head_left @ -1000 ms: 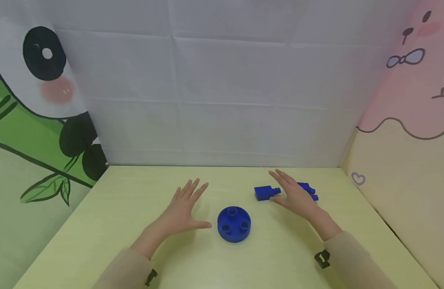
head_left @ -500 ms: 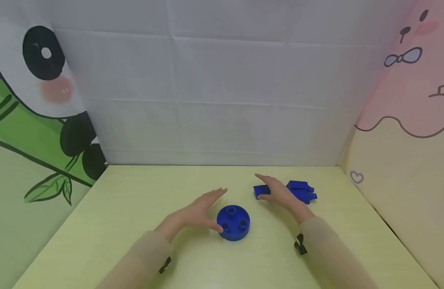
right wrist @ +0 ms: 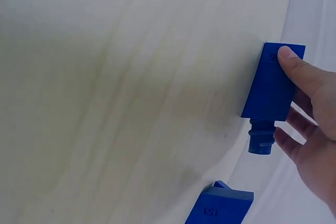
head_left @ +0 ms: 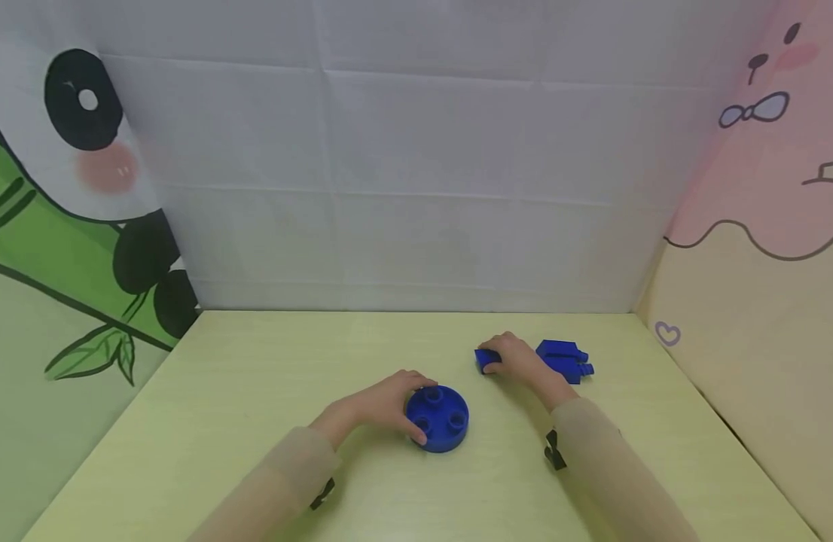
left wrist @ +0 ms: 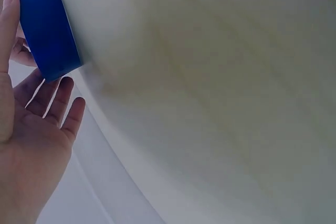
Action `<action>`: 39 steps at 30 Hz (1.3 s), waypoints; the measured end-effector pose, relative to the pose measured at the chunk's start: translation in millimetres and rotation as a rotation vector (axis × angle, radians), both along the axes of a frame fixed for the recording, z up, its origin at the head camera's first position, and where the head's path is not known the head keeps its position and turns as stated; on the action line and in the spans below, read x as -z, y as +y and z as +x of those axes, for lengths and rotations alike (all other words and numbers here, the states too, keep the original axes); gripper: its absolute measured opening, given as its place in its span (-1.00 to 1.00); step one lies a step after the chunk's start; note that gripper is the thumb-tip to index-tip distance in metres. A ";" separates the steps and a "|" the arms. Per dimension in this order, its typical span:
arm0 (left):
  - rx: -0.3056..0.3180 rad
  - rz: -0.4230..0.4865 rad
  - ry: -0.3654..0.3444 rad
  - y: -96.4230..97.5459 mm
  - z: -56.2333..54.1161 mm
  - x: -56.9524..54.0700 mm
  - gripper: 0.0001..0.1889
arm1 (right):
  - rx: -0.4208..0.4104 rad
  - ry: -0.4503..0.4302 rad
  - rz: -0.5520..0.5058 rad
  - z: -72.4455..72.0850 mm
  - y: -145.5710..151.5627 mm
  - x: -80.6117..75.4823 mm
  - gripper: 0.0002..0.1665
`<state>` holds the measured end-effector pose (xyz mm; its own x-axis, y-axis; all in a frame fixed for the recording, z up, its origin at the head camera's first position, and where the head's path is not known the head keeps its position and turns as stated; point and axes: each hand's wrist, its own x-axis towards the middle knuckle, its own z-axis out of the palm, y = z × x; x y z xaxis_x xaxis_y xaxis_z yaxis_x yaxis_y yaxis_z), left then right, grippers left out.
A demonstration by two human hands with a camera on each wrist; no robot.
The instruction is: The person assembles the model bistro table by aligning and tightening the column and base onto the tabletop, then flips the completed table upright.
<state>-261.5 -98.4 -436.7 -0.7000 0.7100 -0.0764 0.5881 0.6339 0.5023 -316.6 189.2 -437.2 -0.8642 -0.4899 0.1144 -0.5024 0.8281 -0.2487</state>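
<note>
My left hand (head_left: pixel 387 401) holds a round blue disc (head_left: pixel 448 412) by its left side, thumb in front and fingers behind. Three round sockets stand up inside the disc's rim. The left wrist view shows the disc's smooth side wall (left wrist: pixel 48 27) between thumb and fingers. My right hand (head_left: pixel 523 364) grips a blue block with a ridged peg at one end (right wrist: pixel 272 82). The thumb lies on its marked face and the fingers curl behind it. In the head view the hand hides most of this block.
To the right of my right hand lie more blue pegged blocks (head_left: pixel 564 361), side by side on the pale wooden table (head_left: pixel 288 354). A white cloth wall (head_left: pixel 416 188) rises behind the table. Printed panels (head_left: pixel 742 316) stand at both sides.
My left hand has moved right and closed round the disc's edge. My right hand has moved left, off the other blocks, and its fingers have curled onto the left block.
</note>
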 end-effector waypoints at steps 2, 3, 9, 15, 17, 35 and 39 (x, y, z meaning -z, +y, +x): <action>0.003 -0.003 0.006 1.1 0.2 -1.0 -0.03 | 0.007 -0.009 0.000 -0.7 -0.9 -0.7 -0.53; 0.003 -0.001 0.006 1.4 0.2 -1.2 -0.03 | 0.005 -0.007 0.003 -0.8 -1.2 -1.4 -0.54; -0.004 -0.005 0.004 2.4 -1.2 -0.5 -0.03 | -0.001 0.011 0.006 1.1 0.7 -6.7 -0.53; 0.002 -0.012 0.003 3.5 -3.9 -4.3 -0.04 | -0.001 0.018 -0.061 6.8 3.5 -16.4 -0.49; 0.002 -0.018 0.004 3.6 -5.1 -5.7 -0.04 | -0.002 0.018 -0.106 9.1 3.9 -19.6 -0.48; -0.018 0.007 -0.026 2.4 -16.7 -0.7 -0.06 | 0.144 -0.186 -0.617 47.2 -5.1 -62.6 -0.33; -0.022 0.009 -0.031 1.1 -16.1 0.9 -0.06 | 0.193 -0.272 -0.745 59.0 -9.9 -64.7 -0.26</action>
<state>-277.6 -97.3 -437.6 -0.7129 0.6953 -0.0918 0.5581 0.6417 0.5260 -257.6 179.2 -372.5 -0.9702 -0.2073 0.1256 -0.2104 0.4628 -0.8611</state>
